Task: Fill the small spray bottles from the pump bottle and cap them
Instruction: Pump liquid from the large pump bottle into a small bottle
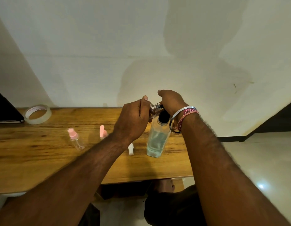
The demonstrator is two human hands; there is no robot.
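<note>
Closest to me, both forearms reach out over the wooden table [43, 160]. On it, just right of centre, stands the pump bottle [157, 141], square and clear, upright, with pale blue-green liquid filling most of its body below a black collar. Beside its foot on the left lies a small white cap [131, 149], on its side. My left hand [133, 119] is curled, thumb up, around a small clear bottle [153, 110] held tilted at the pump's nozzle; I cannot tell whether anything is in it, since the fingers cover most of it. My right hand [170, 100] is curled over the pump head from above, gripping it; on that wrist hang a metal bangle [182, 117] and a red-and-white thread band [188, 115]. Further left on the table a spray bottle [75, 139] with a pink spray top stands leaning in the wide lens, clear-walled, and looks empty. Between it and my left wrist a second pink top [102, 132] sticks up; my arm hides whatever lies below it. Toward the far left edge a roll of clear tape [38, 114] lies flat, next to a dark flat object [6, 110] I cannot identify. Behind the table rises a pale wall [141, 46].
</note>
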